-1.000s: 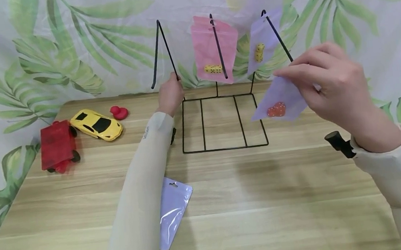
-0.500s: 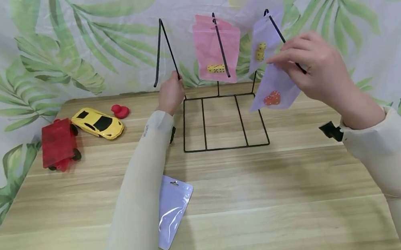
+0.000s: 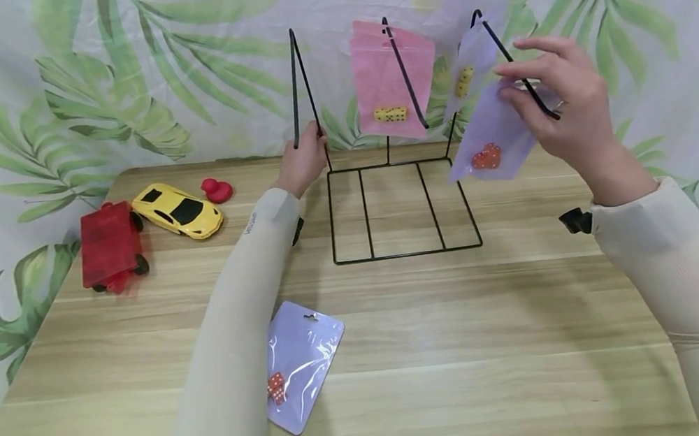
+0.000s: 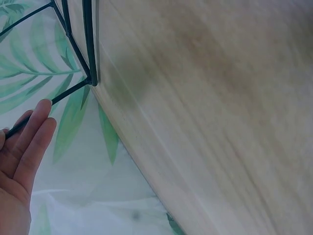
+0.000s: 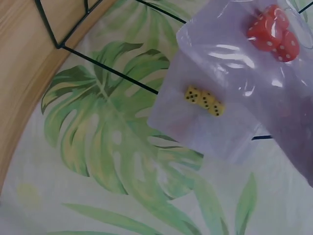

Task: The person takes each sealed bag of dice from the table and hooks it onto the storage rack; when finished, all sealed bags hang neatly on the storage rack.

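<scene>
A black wire display rack [image 3: 408, 254] with three hooks stands at the back of the wooden table. My left hand [image 3: 304, 159] grips its left upright, fingers along the wire post [image 4: 72, 92] in the left wrist view. My right hand [image 3: 568, 95] pinches the upper part of a purple zip bag [image 3: 500, 144] at the right hook [image 3: 507, 55]. Red dice [image 5: 274, 33] show inside this bag in the right wrist view. The hook's free end overlaps my right hand. Behind hangs another purple bag [image 5: 176, 115] with yellow dice. The held bag's top edge is hidden by my fingers.
On the middle hook hangs a pink bag [image 3: 389, 77] with yellow dice. Another purple bag [image 3: 309, 362] with red dice lies beside my left forearm. A yellow toy car [image 3: 178, 210], a red toy vehicle [image 3: 110, 244] and a small red duck [image 3: 217, 190] sit at left.
My right hand has lifted the purple bag with red dice up and in to the right hook, whose end now shows across the hand. My left hand keeps its grip on the rack.
</scene>
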### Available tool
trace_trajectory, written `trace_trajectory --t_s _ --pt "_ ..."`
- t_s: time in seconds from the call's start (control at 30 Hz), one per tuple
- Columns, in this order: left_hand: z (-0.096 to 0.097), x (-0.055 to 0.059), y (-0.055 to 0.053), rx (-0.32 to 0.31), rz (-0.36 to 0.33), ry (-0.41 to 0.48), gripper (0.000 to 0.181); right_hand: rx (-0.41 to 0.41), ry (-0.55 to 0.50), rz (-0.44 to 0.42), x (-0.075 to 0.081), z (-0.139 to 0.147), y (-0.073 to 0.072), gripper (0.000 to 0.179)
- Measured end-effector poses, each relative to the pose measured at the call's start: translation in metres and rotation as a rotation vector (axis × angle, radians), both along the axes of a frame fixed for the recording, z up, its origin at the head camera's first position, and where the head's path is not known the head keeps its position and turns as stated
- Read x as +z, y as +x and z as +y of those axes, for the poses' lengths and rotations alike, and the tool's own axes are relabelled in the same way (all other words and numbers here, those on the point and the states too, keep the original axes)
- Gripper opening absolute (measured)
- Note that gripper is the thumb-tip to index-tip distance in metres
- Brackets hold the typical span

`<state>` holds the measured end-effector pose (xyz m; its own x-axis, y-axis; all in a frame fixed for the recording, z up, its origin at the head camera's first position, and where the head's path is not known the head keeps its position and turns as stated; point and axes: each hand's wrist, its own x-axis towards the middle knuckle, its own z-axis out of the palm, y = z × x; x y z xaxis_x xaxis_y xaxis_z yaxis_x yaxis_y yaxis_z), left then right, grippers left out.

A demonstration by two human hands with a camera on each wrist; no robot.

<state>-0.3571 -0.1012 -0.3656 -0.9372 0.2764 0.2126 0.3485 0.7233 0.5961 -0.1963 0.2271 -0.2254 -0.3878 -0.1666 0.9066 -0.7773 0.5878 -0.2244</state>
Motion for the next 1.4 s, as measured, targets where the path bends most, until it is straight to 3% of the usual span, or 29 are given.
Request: trace_trajectory --t_s 0.23,0.5,0.6,0.7,0.83,1.03,1.17,1.23,1.3,1.4 --pt "0.0 0.0 0.001 0.002 -0.007 -0.006 0.029 -0.014 0.026 0.064 0.001 -0.002 -0.019 0.025" --pt "0.0 0.001 0.004 -0.002 -0.036 -0.022 0.031 -0.128 0.091 -0.015 -0.006 0.011 -0.049 0.028" --pt "0.0 0.001 0.004 -0.006 -0.048 -0.007 0.031 -0.167 0.108 -0.043 -0.01 0.015 -0.055 0.045" --pt "0.0 0.0 0.004 -0.009 -0.06 0.004 0.031 -0.198 0.105 -0.056 -0.014 0.018 -0.052 0.067" --pt "0.0 -0.001 0.004 -0.012 -0.069 0.023 0.03 -0.226 0.093 -0.083 -0.023 0.019 -0.031 0.074" --pt "0.0 0.0 0.002 -0.015 -0.052 0.035 0.03 -0.252 0.074 -0.237 -0.045 0.012 0.021 0.081" --pt "0.0 0.001 0.0 -0.006 -0.038 0.012 0.031 -0.212 0.144 -0.443 -0.069 -0.011 0.062 0.089" --pt "0.0 0.002 -0.001 0.003 -0.031 -0.006 0.03 -0.168 0.246 -0.616 -0.08 -0.028 0.078 0.091" --pt "0.001 0.002 -0.001 0.013 -0.022 -0.022 0.029 -0.113 0.413 -0.763 -0.089 -0.049 0.088 0.095" --pt "0.002 0.002 0.0 0.018 -0.019 -0.035 0.028 0.035 0.714 -0.851 -0.104 -0.081 0.094 0.097"
